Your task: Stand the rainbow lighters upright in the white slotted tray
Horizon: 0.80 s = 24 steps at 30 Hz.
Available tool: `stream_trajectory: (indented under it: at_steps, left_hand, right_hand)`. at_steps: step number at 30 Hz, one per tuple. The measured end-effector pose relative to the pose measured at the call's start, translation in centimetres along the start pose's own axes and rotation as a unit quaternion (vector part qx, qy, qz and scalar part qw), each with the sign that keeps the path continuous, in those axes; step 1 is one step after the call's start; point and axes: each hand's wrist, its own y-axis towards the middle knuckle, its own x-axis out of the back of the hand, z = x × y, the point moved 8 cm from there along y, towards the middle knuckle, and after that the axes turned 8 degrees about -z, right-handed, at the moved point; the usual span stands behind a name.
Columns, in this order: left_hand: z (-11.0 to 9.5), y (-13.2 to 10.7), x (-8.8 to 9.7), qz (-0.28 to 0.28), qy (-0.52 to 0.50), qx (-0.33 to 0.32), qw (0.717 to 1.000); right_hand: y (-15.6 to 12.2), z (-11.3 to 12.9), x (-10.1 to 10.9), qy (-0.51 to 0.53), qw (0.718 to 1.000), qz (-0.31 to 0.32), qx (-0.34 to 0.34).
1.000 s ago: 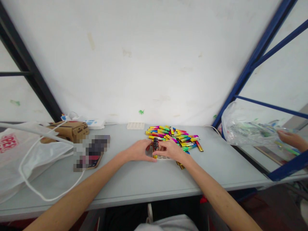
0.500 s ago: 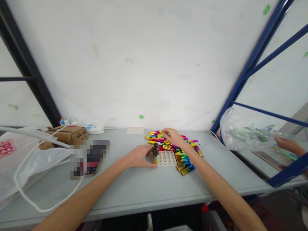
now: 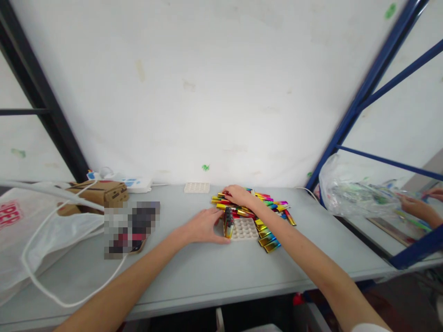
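A white tray with round sockets (image 3: 245,228) lies on the grey table (image 3: 194,263). A few iridescent lighters (image 3: 227,222) stand upright in its left column. My left hand (image 3: 203,226) rests flat against the tray's left side, fingers spread. My right hand (image 3: 236,195) reaches over the tray into the pile of rainbow-coloured lighters (image 3: 268,204) behind it, fingers curled down on the pile; what they hold, if anything, is hidden. More lighters (image 3: 268,241) lie beside the tray's right edge.
A second white tray (image 3: 196,187) sits by the wall. A white power strip (image 3: 133,183), a cardboard box (image 3: 100,192) and a white bag (image 3: 38,230) are at the left. Beyond the blue rack post (image 3: 349,120), another person's hands (image 3: 415,206) work at a clear plastic bag (image 3: 356,193).
My right hand left the tray, where it was with the left hand at the upright lighters, and reached back into the pile. My left hand stayed by the tray.
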Motion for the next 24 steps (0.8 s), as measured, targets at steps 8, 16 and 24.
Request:
stream_trajectory:
  at_steps: [8, 16, 24]
  left_hand:
    - [-0.1, 0.1, 0.3, -0.001, -0.025, -0.002, 1.0]
    - [-0.3, 0.1, 0.6, 0.008, -0.032, 0.006, 0.999]
    - [-0.2, 0.2, 0.4, -0.018, -0.033, 0.005, 0.999]
  right_hand:
    - [-1.5, -1.3, 1.4, 0.105, 0.994, 0.006, 0.009]
    - [-5.0, -3.0, 7.1, 0.305, 0.923, -0.208, -0.11]
    - [-9.3, -3.9, 4.6, 0.482, 0.818, -0.234, -0.211]
